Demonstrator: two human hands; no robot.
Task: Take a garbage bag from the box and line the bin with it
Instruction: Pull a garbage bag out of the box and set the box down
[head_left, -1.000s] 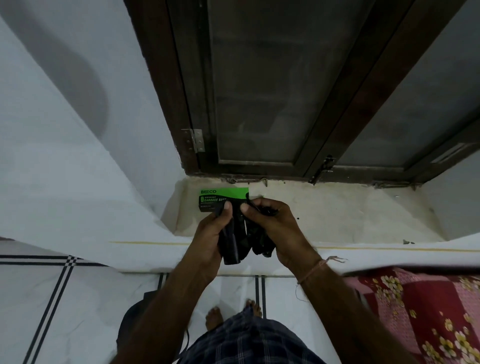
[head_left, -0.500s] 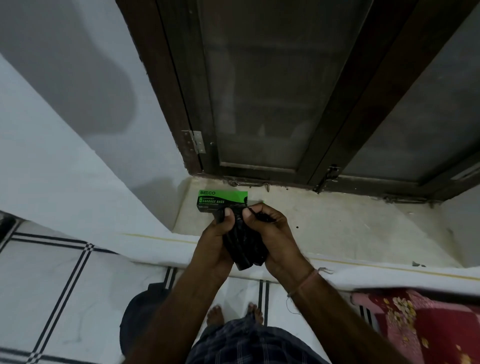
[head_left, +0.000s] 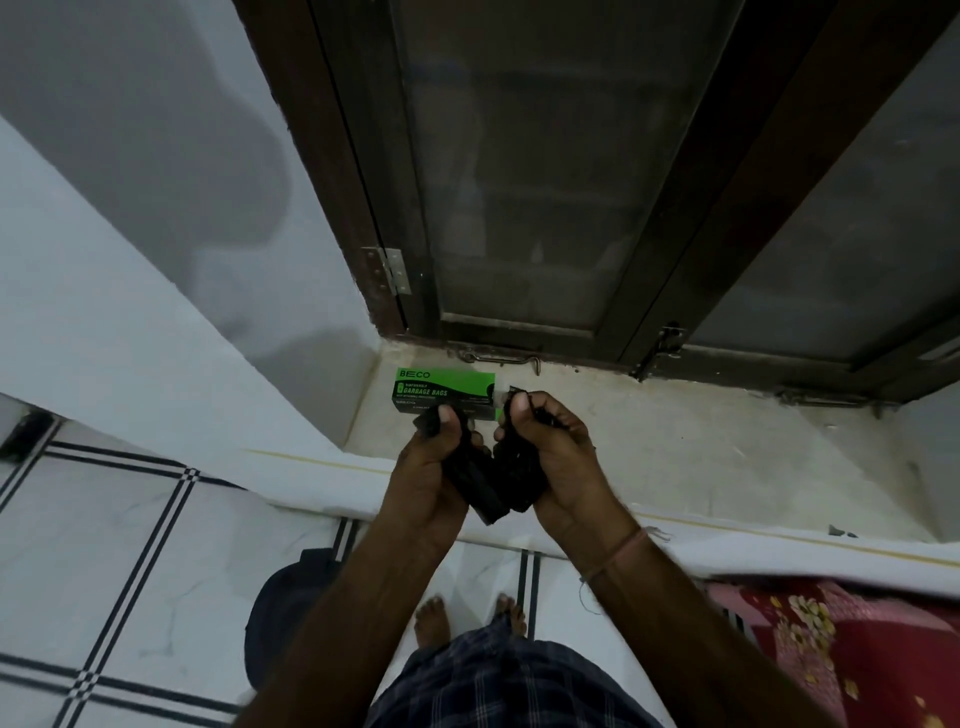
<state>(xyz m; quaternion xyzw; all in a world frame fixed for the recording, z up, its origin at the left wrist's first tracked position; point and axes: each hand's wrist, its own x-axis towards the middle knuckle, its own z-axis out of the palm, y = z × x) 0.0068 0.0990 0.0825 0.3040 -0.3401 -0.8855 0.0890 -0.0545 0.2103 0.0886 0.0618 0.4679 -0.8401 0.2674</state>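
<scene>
A green and black garbage bag box (head_left: 441, 393) lies on the stone window sill (head_left: 675, 447), just beyond my hands. My left hand (head_left: 428, 467) and my right hand (head_left: 550, 457) both grip a bunched black garbage bag (head_left: 488, 493), held over the sill's front edge. The hands are slightly apart, with the bag stretched between them and its folded end hanging down. A dark round bin (head_left: 283, 618) stands on the floor at the lower left, partly hidden by my left forearm.
A dark wooden window frame (head_left: 524, 343) with a latch rises behind the sill. White tiled floor (head_left: 104, 571) with black lines lies at the left. A red floral cloth (head_left: 852, 654) is at the lower right. My bare feet show below the arms.
My hands have drawn a little apart, spreading the black bag between them. The view has tilted down slightly, and more of the box shows.
</scene>
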